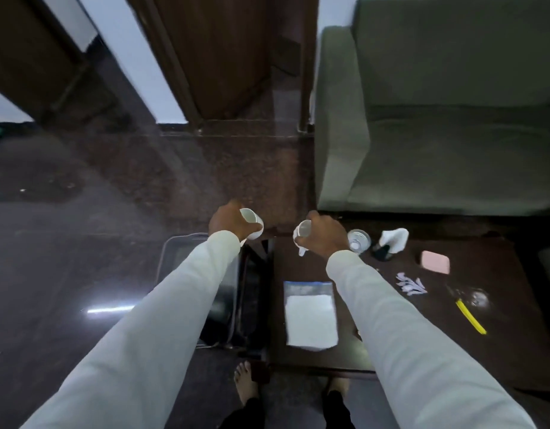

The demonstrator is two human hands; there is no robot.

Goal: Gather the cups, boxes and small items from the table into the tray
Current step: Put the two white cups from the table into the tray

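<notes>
My left hand point(225, 222) grips a white cup point(252, 221), tilted, above the far end of the dark tray point(170, 252) that sits low to the left of the table. My right hand point(324, 235) holds a second white cup point(303, 232) over the table's far left corner. On the dark table point(499, 351) lie a clear plastic cup point(359, 239), a pink box point(435, 262), a zip bag of white powder point(310, 315), several small pale sachets point(411, 284), a yellow stick point(471, 317) and a white tissue in a dark holder point(391, 243).
A green sofa point(437, 119) stands behind the table. A dark polished floor point(81, 227) spreads to the left, with wooden door frames point(181, 72) at the back. My bare feet point(244, 379) stand at the table's near edge.
</notes>
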